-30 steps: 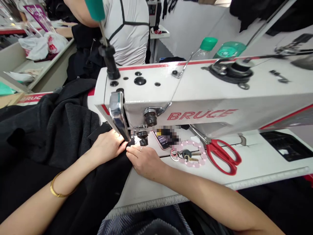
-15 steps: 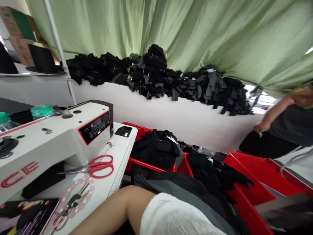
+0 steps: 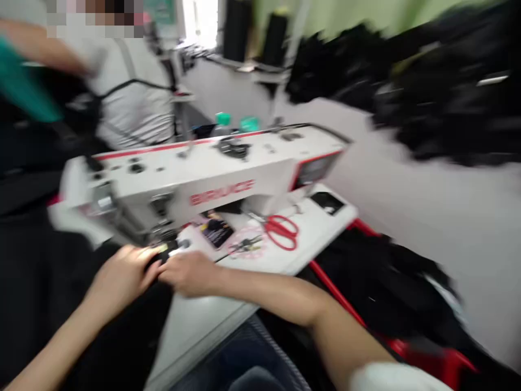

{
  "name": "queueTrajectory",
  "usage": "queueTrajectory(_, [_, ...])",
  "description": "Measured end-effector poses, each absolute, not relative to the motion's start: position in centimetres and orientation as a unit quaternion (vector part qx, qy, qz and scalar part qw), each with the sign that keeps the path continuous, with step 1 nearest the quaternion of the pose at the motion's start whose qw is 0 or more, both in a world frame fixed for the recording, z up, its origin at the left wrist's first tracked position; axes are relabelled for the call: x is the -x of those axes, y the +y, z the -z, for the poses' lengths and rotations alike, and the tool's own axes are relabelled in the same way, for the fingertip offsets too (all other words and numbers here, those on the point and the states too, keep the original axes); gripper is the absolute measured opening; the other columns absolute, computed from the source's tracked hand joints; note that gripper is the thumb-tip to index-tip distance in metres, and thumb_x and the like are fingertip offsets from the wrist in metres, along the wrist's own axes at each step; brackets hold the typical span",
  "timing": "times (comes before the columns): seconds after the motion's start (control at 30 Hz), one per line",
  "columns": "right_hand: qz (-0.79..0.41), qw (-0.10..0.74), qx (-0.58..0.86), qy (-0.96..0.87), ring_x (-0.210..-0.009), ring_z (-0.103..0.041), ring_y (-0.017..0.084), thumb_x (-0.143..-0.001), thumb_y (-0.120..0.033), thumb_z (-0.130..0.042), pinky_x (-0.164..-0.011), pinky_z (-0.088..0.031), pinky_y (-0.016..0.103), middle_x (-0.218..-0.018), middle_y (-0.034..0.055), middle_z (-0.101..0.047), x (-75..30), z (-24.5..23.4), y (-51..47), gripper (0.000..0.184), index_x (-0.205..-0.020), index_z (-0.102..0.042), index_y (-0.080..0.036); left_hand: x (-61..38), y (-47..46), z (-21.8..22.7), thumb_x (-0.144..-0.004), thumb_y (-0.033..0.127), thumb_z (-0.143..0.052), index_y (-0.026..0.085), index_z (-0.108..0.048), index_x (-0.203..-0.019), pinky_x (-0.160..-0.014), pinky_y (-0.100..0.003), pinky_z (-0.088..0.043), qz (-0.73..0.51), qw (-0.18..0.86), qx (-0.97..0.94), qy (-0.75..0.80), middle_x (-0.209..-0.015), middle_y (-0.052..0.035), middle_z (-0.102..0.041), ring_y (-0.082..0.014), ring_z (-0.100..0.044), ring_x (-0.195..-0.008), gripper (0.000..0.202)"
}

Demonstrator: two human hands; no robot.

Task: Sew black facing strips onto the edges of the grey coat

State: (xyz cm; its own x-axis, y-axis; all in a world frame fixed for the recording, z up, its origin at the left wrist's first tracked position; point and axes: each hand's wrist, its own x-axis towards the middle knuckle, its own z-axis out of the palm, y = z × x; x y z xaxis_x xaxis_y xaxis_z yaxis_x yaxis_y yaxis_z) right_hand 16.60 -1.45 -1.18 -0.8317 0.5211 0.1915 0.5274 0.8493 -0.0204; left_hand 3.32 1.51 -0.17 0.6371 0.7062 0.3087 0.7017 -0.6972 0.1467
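Note:
The picture is smeared by motion. A white sewing machine point(image 3: 211, 168) with red lettering stands on a white table point(image 3: 228, 304). My left hand point(image 3: 122, 274) and my right hand point(image 3: 189, 274) rest side by side on black fabric point(image 3: 134, 326) just in front of the needle area. The fingers of both point toward the presser foot and seem pressed on the cloth, but the blur hides their shape.
Red-handled scissors point(image 3: 283, 231), a pink key ring point(image 3: 246, 245) and a phone point(image 3: 215, 231) lie on the table under the machine arm. A person in a white top point(image 3: 130, 103) is behind the machine. A red bin point(image 3: 431, 355) holds black cloth at the right.
The view has swung from the right side, with its green curtain and red bins, back to the machine. Both hands are at the needle area again, as one second ago.

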Motion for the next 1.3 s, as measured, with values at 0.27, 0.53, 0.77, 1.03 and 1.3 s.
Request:
queueTrajectory(0.27, [-0.019,0.240,0.174,-0.955,-0.070,-0.051,0.017,-0.077,-0.011,-0.039,-0.057,-0.039,0.028,-0.072,0.0065,-0.059,-17.2,3.0,-2.3,0.020,-0.076,-0.059,-0.013,0.8,-2.9,0.3,-0.080,0.026,-0.048,0.015,-0.061,-0.099,-0.076,-0.038,-0.048,-0.090,-0.008,-0.864,0.496,-0.110,-0.0088,-0.059,-0.0236,-0.053,-0.093,0.025])
queueTrajectory(0.53, [-0.035,0.220,0.182,-0.958,-0.069,-0.049,0.015,-0.079,-0.011,-0.039,-0.055,-0.035,0.028,-0.070,0.0051,-0.057,-17.2,2.6,-2.1,0.019,-0.073,-0.057,-0.013,0.8,-2.9,0.3,-0.082,0.028,-0.045,0.016,-0.061,-0.099,-0.077,-0.038,-0.048,-0.094,-0.014,-0.866,0.492,-0.106,-0.0087,-0.061,-0.0217,-0.056,-0.089,0.026])
queueTrajectory(0.77, [-0.041,0.204,0.200,-0.957,-0.067,-0.049,0.016,-0.077,-0.011,-0.042,-0.052,-0.034,0.029,-0.071,0.0040,-0.058,-17.4,2.6,-1.8,0.017,-0.073,-0.058,-0.014,0.3,-2.4,0.0,-0.081,0.028,-0.048,0.017,-0.062,-0.086,-0.070,-0.034,-0.047,-0.076,-0.058,-0.860,0.501,-0.088,-0.0070,-0.064,-0.0233,-0.054,-0.086,0.018])
queueTrajectory(1.03, [-0.054,0.217,0.207,-0.953,-0.069,-0.049,0.016,-0.077,-0.013,-0.042,-0.055,-0.036,0.029,-0.074,0.0040,-0.060,-17.3,2.7,-1.8,0.017,-0.073,-0.058,-0.014,0.3,-2.3,-0.1,-0.082,0.028,-0.047,0.017,-0.061,-0.085,-0.064,-0.031,-0.047,-0.056,-0.063,-0.859,0.505,-0.079,-0.0064,-0.062,-0.0221,-0.054,-0.080,0.018])
queueTrajectory(1.3, [-0.061,0.201,0.228,-0.951,-0.073,-0.051,0.017,-0.076,-0.014,-0.042,-0.058,-0.038,0.029,-0.080,0.0057,-0.061,-17.3,2.7,-1.5,0.018,-0.077,-0.059,-0.015,0.2,-2.0,-0.1,-0.083,0.030,-0.044,0.017,-0.061,-0.091,-0.071,-0.032,-0.047,-0.048,-0.039,-0.845,0.531,-0.091,-0.0074,-0.064,-0.0221,-0.057,-0.086,0.023])
